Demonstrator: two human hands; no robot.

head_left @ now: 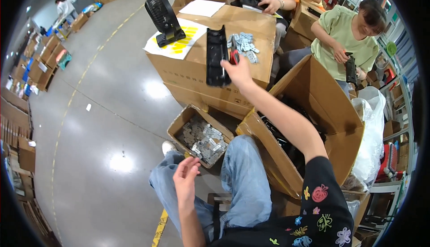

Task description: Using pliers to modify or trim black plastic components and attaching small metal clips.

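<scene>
our right hand, arm stretched forward, grips the near end of a long black plastic part on the large carton; its long axis runs away from us. our left hand hovers loosely open, empty, over the knee, well apart.

Big cardboard box as bench: fan, yellow-printed sheet, metal pieces.

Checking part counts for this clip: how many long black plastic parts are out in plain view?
3. One black part lies on the big carton by the right hand; one is held by the person opposite; one by the person in green. More may sit in the open box.
</scene>
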